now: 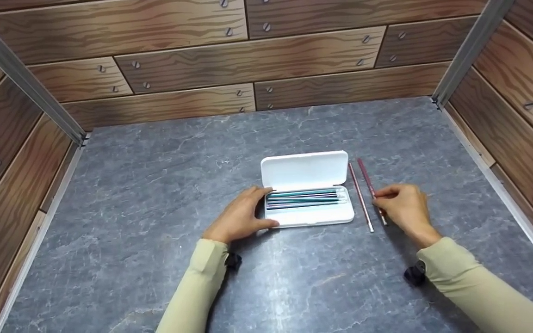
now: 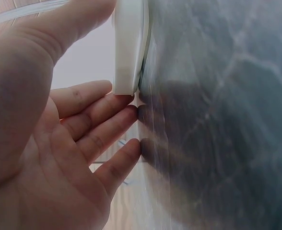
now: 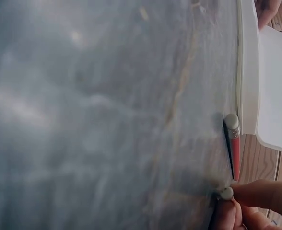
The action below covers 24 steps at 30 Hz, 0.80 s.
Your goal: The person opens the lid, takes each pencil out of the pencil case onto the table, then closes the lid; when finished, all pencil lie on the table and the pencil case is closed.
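A white pencil case [image 1: 310,217] lies with its lid [image 1: 304,170] raised; several dark pencils [image 1: 301,200] with teal and purple glints lie side by side in it. My left hand [image 1: 241,213] grips the case's left end, thumb at the front corner and index finger near the hinge. To the right of the case, my right hand [image 1: 405,208] pinches a dark red pencil [image 1: 366,175] towards its eraser end. Between that hand and the case lies a second red pencil [image 1: 361,199]. Its white eraser [image 3: 231,120] shows beside the case in the right wrist view.
Everything rests on a grey marbled tabletop [image 1: 155,208]. Wood-patterned panels [image 1: 192,69] enclose it at the back and both sides, with metal posts [image 1: 470,51] at the rear corners.
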Available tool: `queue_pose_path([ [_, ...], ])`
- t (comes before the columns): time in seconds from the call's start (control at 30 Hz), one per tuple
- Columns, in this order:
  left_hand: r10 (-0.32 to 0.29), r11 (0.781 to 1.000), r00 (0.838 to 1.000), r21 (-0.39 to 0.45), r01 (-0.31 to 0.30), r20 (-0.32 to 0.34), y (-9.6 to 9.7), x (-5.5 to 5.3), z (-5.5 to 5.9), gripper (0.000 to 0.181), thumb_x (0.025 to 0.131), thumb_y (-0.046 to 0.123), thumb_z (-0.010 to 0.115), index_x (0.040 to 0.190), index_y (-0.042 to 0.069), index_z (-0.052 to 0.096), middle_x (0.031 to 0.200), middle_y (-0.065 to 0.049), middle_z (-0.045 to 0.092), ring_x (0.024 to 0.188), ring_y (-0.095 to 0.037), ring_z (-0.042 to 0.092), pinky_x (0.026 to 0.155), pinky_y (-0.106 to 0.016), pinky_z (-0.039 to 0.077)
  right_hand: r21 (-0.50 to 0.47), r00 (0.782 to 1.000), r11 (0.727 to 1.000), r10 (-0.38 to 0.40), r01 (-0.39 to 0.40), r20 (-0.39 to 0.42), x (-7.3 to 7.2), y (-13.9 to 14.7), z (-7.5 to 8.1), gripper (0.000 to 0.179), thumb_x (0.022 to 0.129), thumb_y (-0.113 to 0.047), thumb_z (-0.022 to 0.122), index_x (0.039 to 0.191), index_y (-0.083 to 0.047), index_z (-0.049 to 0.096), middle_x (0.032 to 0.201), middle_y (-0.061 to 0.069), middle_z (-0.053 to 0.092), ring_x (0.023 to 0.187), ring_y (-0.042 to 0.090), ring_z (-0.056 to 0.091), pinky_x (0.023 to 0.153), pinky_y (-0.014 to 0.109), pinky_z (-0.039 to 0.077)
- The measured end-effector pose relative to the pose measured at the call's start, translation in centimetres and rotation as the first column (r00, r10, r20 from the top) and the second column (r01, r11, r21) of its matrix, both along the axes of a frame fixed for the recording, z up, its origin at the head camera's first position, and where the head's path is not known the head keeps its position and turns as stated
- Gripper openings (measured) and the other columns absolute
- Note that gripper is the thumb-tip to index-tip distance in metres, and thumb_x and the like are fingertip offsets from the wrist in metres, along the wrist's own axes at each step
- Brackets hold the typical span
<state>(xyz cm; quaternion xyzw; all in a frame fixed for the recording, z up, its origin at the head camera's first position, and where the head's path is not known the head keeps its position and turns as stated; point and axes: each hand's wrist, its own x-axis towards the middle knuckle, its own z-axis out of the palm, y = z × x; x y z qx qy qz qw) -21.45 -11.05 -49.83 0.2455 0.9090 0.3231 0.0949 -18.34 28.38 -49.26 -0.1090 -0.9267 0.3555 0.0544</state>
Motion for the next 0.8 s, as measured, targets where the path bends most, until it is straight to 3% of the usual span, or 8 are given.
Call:
queue_pose_path([
  [0.3,0.005,1.0,1.0,0.009,-0.005,0.017,0.02,0.08,-0.11,0.089,0.093,0.04,0.093,0.166,0.007,0.053,0.155,-0.013,0.063,0.146,-0.031,0.06,0.129,-0.051,0.048,-0.072,0.997,0.995,0.072,-0.069,0.035,0.42,-0.48,0.0,0.021,0.092,-0.012,0.087,0.109,0.0,0.088,0.095,0.017,0.087,0.064,-0.002,0.069,0.058,0.015,0.053],
  [0.8,0.011,1.0,1.0,0.003,-0.011,0.025,0.0,-0.01,-0.09,0.09,0.093,0.041,0.093,0.166,0.008,0.052,0.157,-0.013,0.063,0.147,-0.032,0.059,0.13,-0.051,0.048,-0.024,0.996,0.996,0.087,-0.086,0.035,0.31,-0.64,-0.02,0.022,0.092,-0.017,0.09,0.109,-0.003,0.089,0.099,0.015,0.087,0.07,-0.001,0.068,0.065,0.016,0.05],
])
